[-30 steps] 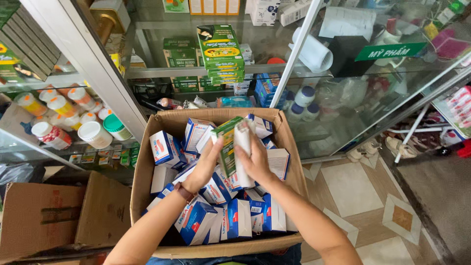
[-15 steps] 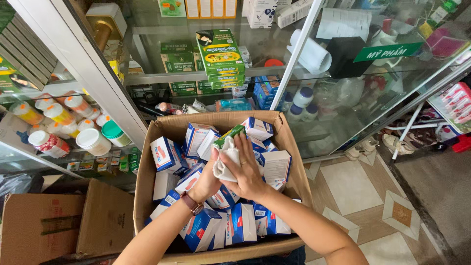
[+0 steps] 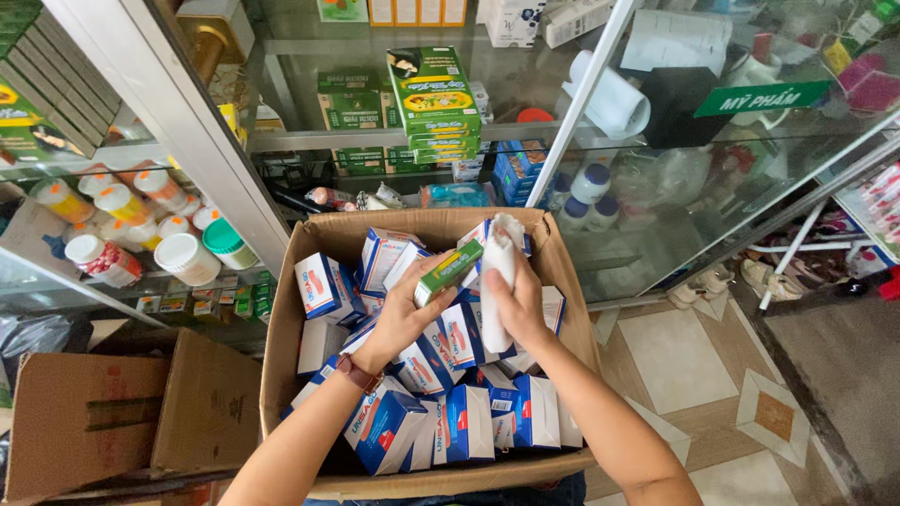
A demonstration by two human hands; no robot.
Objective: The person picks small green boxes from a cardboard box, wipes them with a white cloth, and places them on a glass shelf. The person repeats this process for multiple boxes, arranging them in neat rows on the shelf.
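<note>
My left hand pinches a small green box, light and stiff, by its end. My right hand grips a soft white cloth beside it, above the open cardboard carton.

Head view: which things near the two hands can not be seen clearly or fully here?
- Green box in the left hand: the fingers cover its lower end.
- White cloth in the right hand: what it wraps, if anything, is hidden.
- Carton: its bottom is buried under blue-and-white boxes; the picture's lower edge cuts its front wall.
- Green boxes on the shelf: glass reflections blur them.
</note>
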